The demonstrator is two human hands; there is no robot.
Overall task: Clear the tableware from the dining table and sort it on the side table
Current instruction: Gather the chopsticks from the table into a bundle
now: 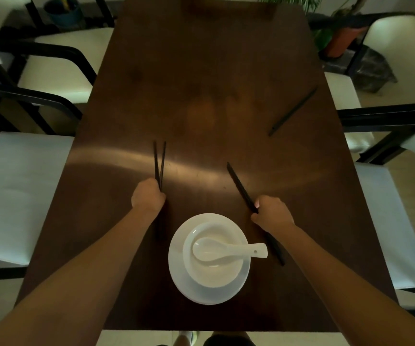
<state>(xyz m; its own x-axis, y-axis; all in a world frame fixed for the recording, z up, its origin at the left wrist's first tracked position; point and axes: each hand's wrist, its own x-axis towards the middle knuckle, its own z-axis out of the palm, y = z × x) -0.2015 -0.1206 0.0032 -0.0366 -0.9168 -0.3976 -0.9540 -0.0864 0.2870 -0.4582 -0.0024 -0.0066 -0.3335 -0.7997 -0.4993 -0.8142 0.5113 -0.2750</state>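
— What do you have in the hands?

— My left hand (148,196) is curled round a pair of dark chopsticks (159,164), tips fanning away from me. My right hand (272,213) grips a second pair (241,187), slanted up-left.

— And the rest?

— A white spoon (222,251) lies in a bowl (212,270) on a plate (191,288), between my forearms on the tabletop (201,83). A third pair of chopsticks (293,111) lies far right, well apart.

On the surface (201,96) before you, a spoon (222,250) lies in a bowl (212,270) on a plate (189,288). Your left hand (147,196) holds chopsticks (159,161) to its left, your right hand (272,212) another pair (238,183) to its right; a third pair (292,112) lies far right.
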